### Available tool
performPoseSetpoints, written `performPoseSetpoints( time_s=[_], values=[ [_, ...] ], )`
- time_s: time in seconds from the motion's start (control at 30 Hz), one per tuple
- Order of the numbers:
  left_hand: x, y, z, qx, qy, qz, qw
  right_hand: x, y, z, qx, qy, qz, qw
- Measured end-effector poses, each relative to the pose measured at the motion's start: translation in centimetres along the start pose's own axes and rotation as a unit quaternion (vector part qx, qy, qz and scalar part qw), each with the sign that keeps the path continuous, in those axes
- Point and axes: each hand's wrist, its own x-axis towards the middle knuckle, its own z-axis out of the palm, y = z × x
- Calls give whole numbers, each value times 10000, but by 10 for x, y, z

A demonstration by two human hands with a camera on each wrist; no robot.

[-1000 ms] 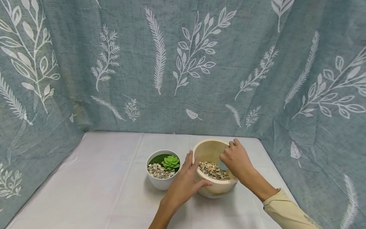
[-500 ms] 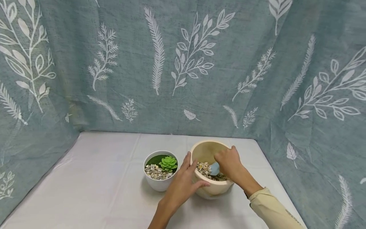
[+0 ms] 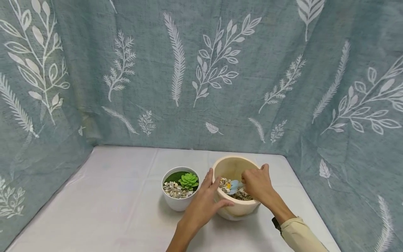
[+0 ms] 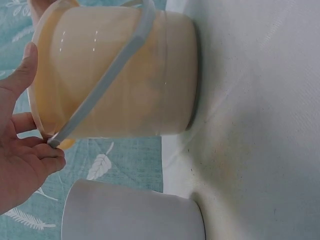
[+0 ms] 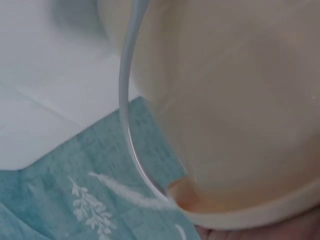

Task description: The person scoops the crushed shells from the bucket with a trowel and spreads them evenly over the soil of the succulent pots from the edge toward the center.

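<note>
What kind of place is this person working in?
Perhaps a small indoor booth set up for tabletop work: leaf-patterned cloth walls in three sides of a white-covered table, where a bucket of pebbles stands.

Soft, even light covers the head view, with faint shadows on the white tablecloth [image 3: 110, 203] below the cream bucket [image 3: 239, 210] and the white pot [image 3: 177, 204]. In the left wrist view, small bright glints dot the bucket's wall, and a diffuse gray shadow spreads across the cloth. The right wrist view is dimmer, hazy and softly blurred, with a pale shine along the gray handle [image 5: 125, 110].
</note>
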Motion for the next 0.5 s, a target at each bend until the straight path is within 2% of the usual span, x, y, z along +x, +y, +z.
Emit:
performPoseSetpoints(
  time_s=[0.1,0.37,0.5],
  values=[
    [1,1,3,-21,-4,-1,10000,-5,2,-9,-49,52,70,9999],
    [0,0,4,-28,71,-120,9999,-16,6,-30,89,680,179,9975],
    [1,0,5,-15,61,-63,10000,-20,8,-36,135,727,188,9971]
  ],
)
